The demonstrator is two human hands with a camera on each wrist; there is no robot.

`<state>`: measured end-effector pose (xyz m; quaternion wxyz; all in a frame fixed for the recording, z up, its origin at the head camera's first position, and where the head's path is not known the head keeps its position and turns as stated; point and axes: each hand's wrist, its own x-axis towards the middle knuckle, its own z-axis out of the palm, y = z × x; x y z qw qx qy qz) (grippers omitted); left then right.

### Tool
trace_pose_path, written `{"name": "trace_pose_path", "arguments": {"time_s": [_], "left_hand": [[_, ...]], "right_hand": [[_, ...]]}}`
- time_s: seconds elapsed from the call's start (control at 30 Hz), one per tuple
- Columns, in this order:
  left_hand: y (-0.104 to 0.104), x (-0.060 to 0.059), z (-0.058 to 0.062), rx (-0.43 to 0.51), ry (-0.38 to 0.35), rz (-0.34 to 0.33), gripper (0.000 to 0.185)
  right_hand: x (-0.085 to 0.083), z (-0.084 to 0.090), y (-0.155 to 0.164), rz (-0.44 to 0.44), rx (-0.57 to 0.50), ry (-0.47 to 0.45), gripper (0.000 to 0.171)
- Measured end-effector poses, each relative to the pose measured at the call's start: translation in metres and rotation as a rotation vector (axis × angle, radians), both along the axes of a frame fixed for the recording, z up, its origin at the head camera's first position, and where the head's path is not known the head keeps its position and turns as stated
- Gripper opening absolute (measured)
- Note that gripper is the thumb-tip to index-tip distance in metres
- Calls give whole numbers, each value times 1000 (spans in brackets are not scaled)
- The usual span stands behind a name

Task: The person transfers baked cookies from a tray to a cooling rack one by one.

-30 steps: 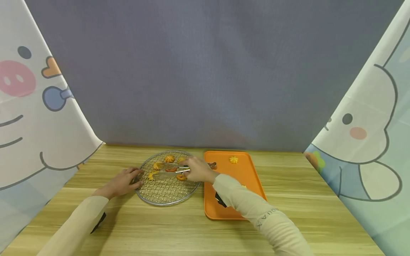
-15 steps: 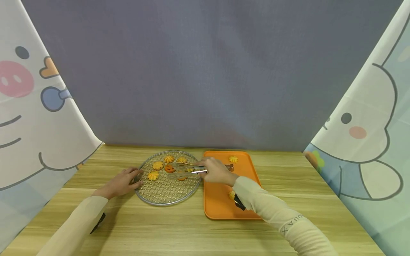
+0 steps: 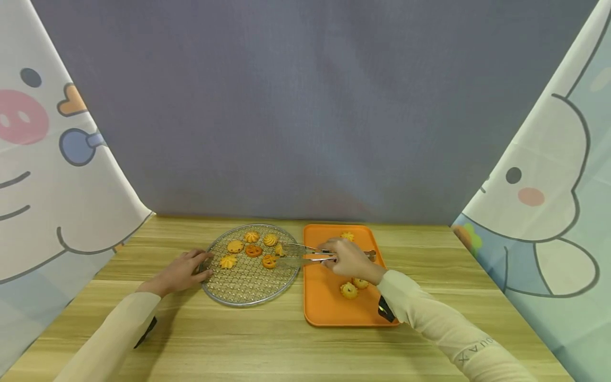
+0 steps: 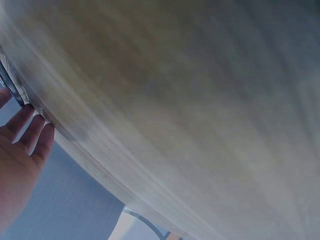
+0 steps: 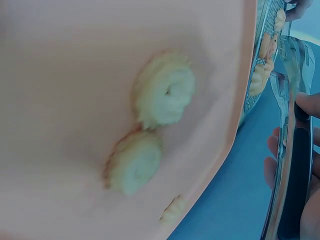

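My left hand [image 3: 200, 268] lies flat on the wooden table, fingertips [image 4: 30, 131] touching the left rim of a round wire rack [image 3: 248, 289]. Several orange and yellow cookies [image 3: 253, 250] lie on the rack. My right hand [image 3: 336, 255] hovers over an orange tray [image 3: 329, 313] and grips metal tongs [image 3: 300, 255]. The tong tips reach over the rack's right rim beside a small yellow cookie [image 3: 278, 249]; whether they pinch it I cannot tell. Two cookies [image 3: 349, 289] sit on the tray by my wrist, also in the right wrist view [image 5: 165, 90]. A third cookie [image 3: 347, 235] lies at the tray's far end.
The wooden table [image 3: 429, 276] stretches bare to the right and toward me. A grey backdrop [image 3: 305, 106] closes the far edge, and cartoon-printed curtains [image 3: 47, 185] hang at both sides.
My right hand has drawn back rightward with the tongs, from over the rack to over the tray. The cookies on the rack and by my wrist are uncovered. My left hand has stayed put.
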<state>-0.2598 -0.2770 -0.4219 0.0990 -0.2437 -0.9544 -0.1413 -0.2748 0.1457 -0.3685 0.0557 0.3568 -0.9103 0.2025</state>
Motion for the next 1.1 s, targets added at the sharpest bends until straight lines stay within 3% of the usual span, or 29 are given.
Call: {"name": "trace_pose_path", "arguments": {"time_s": [0.9,1.1], "left_hand": [[0,0,-1,2,25,-6,42],[-1,-1,-2,-2,30,-8,42]], "right_hand": [[26,-4,94,-34,-33,-29,36],[30,-1,111,-27,-57,-81,35]]}}
